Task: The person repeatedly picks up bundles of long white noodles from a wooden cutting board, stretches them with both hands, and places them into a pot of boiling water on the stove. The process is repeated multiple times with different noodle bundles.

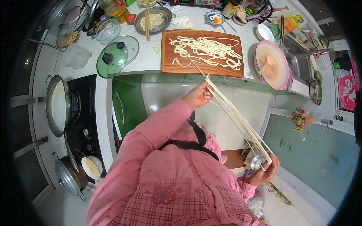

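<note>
A bundle of long dough noodles [240, 120] is stretched between both hands, running slantwise over the floor. My left hand [200, 94] pinches its upper end just below the front edge of a wooden cutting board [167, 66]. My right hand [264, 171] holds the looped lower end, out to the right of my body. From the left hand one thin strand leads up to the board. Several thick, uncooked noodles [206, 48] lie in a loose heap on that board.
At left, a wok [58, 106] of whitish liquid sits on a lit gas burner. Behind the board stands a metal plate of noodles [152, 21] with chopsticks [147, 24] across it. Glass lids [121, 53] overlap at the counter edge. A pink-rimmed basin [273, 65] stands beside the sink [299, 60].
</note>
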Tool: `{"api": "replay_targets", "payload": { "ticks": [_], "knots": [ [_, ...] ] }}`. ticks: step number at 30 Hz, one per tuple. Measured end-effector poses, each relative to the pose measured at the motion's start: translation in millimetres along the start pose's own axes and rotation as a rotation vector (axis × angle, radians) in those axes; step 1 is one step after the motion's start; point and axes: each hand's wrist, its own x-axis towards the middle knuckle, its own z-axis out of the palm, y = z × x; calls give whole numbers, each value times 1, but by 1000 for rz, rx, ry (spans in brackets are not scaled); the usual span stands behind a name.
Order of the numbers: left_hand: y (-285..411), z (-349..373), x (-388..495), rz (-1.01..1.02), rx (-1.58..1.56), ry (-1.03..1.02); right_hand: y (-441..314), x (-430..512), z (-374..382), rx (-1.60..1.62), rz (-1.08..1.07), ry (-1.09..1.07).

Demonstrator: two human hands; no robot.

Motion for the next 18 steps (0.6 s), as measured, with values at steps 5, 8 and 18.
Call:
{"api": "replay_targets", "payload": {
  "ticks": [5,8,18],
  "knots": [
    [0,7,-22,334,335,-97,41,11,19,161,347,129],
    [2,32,-121,519,907,258,82,22,74,240,393,54],
    [-25,-59,-362,1113,886,1147,-20,17,355,201,-555,-639]
  ]
}}
